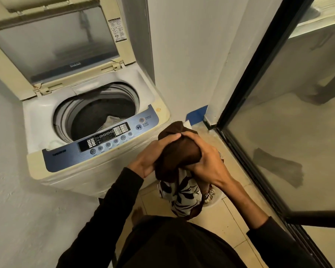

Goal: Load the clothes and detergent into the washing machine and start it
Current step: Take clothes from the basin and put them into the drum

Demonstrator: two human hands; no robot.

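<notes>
Two hands, left hand [153, 153] and right hand [205, 159], curl their fingers [174, 137] round bundled clothes [179, 151] beside the open washing machine [46, 120].

Top-loader washing machine [97, 171] against the wall, lid [52, 45] propped open, drum [97, 111] exposed with a pale garment [109, 122] already at the bottom. Control panel [103, 140] faces front, power and start/pause buttons at its right end. Both hands hold one bundle just right of the machine's front corner: left hand [153, 155] and right hand [201, 161] curled round a dark brown cloth [179, 151], fingertips meeting on top. A white leaf-print garment [182, 194] hangs below the brown one (same grip, apparently). Tiled floor [226, 225] underneath, glass sliding door [288, 132] on the right.
</notes>
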